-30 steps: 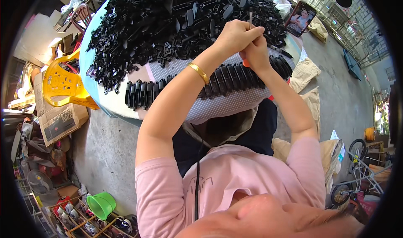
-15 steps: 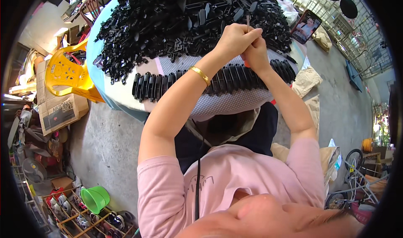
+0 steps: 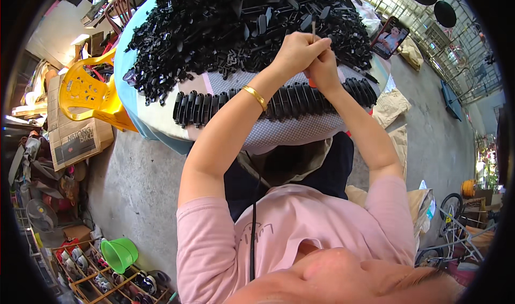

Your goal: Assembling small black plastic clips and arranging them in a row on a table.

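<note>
Close together over the table's near part, my two hands are both closed. My left hand (image 3: 298,51), with a gold bangle at the wrist, has its fingers curled; whatever they hold is hidden. In my right hand (image 3: 325,71) is what looks like a screwdriver (image 3: 314,29), its thin shaft sticking out past the fingers and its orange handle end showing below. A row of black plastic pieces (image 3: 289,102), standing side by side, runs beneath my forearms. Beyond my hands spreads a big heap of loose black plastic parts (image 3: 214,30).
The round table's cloth (image 3: 161,119) shows along the near edge. A phone (image 3: 390,37) stands at the right rim, with a black pen-like item (image 3: 367,76) near it. To the left are a yellow chair (image 3: 88,92) and a cardboard box (image 3: 80,138); a green bucket (image 3: 119,253) sits lower left.
Both hands stay closed together and have shifted only slightly. The screwdriver's shaft still points away from me, and the row of black pieces looks the same.
</note>
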Tool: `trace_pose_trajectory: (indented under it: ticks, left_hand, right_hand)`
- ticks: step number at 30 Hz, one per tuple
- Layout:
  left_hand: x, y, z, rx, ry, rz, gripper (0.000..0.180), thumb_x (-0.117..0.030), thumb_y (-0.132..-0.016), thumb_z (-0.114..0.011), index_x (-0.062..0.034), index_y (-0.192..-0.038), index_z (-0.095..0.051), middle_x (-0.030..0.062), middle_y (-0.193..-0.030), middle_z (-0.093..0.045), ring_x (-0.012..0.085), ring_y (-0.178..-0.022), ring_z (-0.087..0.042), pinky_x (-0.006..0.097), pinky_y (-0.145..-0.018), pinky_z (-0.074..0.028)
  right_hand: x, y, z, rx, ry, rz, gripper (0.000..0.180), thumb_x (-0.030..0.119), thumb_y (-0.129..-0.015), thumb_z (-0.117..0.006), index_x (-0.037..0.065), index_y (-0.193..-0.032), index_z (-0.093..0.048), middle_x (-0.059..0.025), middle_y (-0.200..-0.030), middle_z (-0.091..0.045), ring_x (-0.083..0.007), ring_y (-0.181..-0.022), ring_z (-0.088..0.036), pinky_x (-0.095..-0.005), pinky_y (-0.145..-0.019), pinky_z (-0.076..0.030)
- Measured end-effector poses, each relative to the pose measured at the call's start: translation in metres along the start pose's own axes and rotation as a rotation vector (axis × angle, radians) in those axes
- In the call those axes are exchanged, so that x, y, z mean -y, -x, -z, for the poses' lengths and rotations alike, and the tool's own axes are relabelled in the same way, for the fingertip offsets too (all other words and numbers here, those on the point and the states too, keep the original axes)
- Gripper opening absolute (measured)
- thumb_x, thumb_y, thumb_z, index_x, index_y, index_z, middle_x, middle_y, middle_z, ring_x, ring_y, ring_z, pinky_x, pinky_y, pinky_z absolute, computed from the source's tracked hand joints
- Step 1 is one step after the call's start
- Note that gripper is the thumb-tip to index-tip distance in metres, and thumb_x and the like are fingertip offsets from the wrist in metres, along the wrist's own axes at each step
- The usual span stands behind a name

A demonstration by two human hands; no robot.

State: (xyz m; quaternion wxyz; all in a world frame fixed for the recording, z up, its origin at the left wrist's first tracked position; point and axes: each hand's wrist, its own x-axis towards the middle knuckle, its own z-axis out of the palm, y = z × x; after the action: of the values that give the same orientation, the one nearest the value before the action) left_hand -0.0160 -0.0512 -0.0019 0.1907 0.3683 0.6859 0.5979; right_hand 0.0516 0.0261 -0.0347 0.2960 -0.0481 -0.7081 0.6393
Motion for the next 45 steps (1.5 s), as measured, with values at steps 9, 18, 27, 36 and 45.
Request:
trace_pose_trajectory:
  ticks: [9, 18, 27, 36, 45]
  left_hand:
    - [0.008, 0.005, 0.004, -0.010, 0.057, -0.067, 0.028, -0.026, -0.083, -0.060, 0.0006, -0.081, -0.070, 0.0064, -0.070, -0.066, 0.0093, -0.064, -0.059, 0.023, -0.060, -0.048]
    - [-0.011, 0.021, 0.025, 0.029, -0.035, 0.131, 0.031, -0.031, -0.081, -0.063, -0.0005, -0.081, -0.070, 0.0075, -0.066, -0.065, 0.0114, -0.060, -0.060, 0.025, -0.056, -0.048]
    - [0.011, 0.019, 0.020, -0.112, -0.038, -0.080, 0.034, -0.033, -0.080, -0.060, -0.0002, -0.075, -0.068, 0.0128, -0.066, -0.065, 0.0202, -0.057, -0.063, 0.029, -0.055, -0.051]
    - [0.007, 0.030, 0.032, -0.135, -0.089, -0.033, 0.033, -0.033, -0.079, -0.060, -0.0015, -0.076, -0.069, 0.0124, -0.063, -0.064, 0.0192, -0.052, -0.062, 0.028, -0.050, -0.051]
    - [0.008, 0.022, 0.023, -0.112, -0.120, -0.014, 0.037, -0.037, -0.076, -0.061, -0.0015, -0.080, -0.069, 0.0174, -0.072, -0.066, 0.0254, -0.063, -0.065, 0.032, -0.063, -0.053]
  right_hand:
    - [-0.005, 0.004, -0.014, -0.019, 0.025, 0.205, 0.020, 0.015, -0.090, -0.049, 0.003, -0.075, -0.053, 0.0019, -0.056, -0.051, -0.0053, -0.043, -0.046, -0.0199, -0.037, -0.032]
    - [-0.001, 0.007, -0.025, 0.039, -0.088, -0.058, 0.016, 0.013, -0.090, -0.047, 0.002, -0.079, -0.053, 0.0010, -0.059, -0.052, -0.0053, -0.045, -0.046, -0.0194, -0.038, -0.033]
    - [-0.010, 0.005, -0.031, 0.026, -0.040, 0.059, 0.018, 0.013, -0.091, -0.045, 0.002, -0.079, -0.053, 0.0006, -0.058, -0.052, -0.0060, -0.043, -0.046, -0.0193, -0.037, -0.033]
    - [-0.008, 0.010, -0.040, 0.095, -0.087, -0.042, 0.015, 0.014, -0.092, -0.046, 0.002, -0.085, -0.053, -0.0001, -0.061, -0.053, -0.0067, -0.044, -0.048, -0.0189, -0.037, -0.035]
    - [-0.015, 0.009, -0.033, 0.031, -0.153, -0.028, 0.014, 0.013, -0.089, -0.046, 0.003, -0.086, -0.055, -0.0010, -0.068, -0.055, -0.0080, -0.052, -0.052, -0.0200, -0.044, -0.039]
